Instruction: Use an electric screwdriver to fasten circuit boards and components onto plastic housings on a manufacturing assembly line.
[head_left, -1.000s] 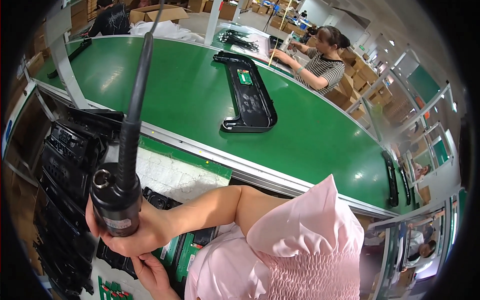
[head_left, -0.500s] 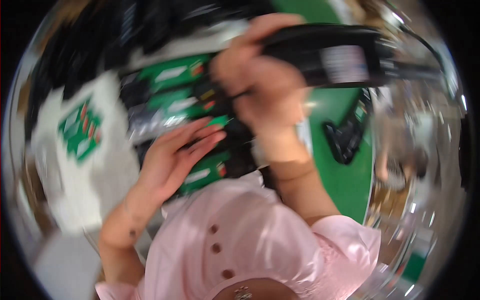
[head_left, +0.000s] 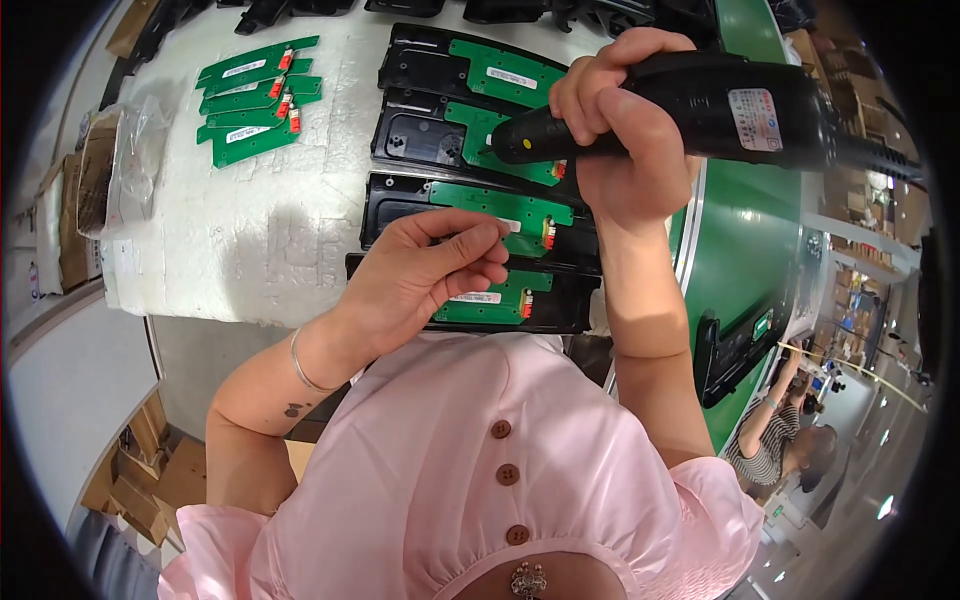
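Note:
My right hand (head_left: 635,130) is wrapped round a black electric screwdriver (head_left: 720,105) lying nearly level, its cable running off to the right. The tool's nose points left, with its tip at a green circuit board (head_left: 470,125) set in a black plastic housing (head_left: 405,130), second from the far end of a column. My left hand (head_left: 425,270) hovers over the nearer housings, thumb and fingers pinched together. Whatever lies between those fingertips is too small or hidden to name. Under the left hand, another green circuit board (head_left: 470,198) with a red-and-white connector is partly covered.
Several loose green boards (head_left: 250,135) are spread on the white foam-like work surface (head_left: 200,220) at the left. More black housings (head_left: 500,8) line the far edge. To the right is a green bench (head_left: 740,240) with a black housing (head_left: 725,360); beyond it sits another person (head_left: 785,440).
The view has shifted and sharpened from blur. My left hand's fingers, stretched over the boards before, are now pinched together. My right hand still grips the screwdriver, now with its tip at a board.

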